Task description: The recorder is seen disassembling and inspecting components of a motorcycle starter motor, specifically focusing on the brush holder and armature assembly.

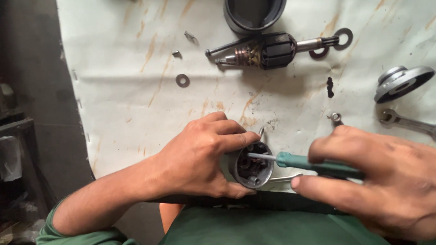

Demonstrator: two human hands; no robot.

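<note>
Right hand, low right, grips a green screwdriver, tip inside the round motor cap; left hand clamps that cap steady, opening turned toward the tool.

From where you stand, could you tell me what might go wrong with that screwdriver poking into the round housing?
1. The left hand grips the grey round housing right beside the tip of the green screwdriver; a slip could jab the fingers.
2. The housing is held at the edge of the white sheet, so a freed part may drop into the lap.
3. Small loose pieces, like the washer, could roll away if the sheet is bumped.
</note>
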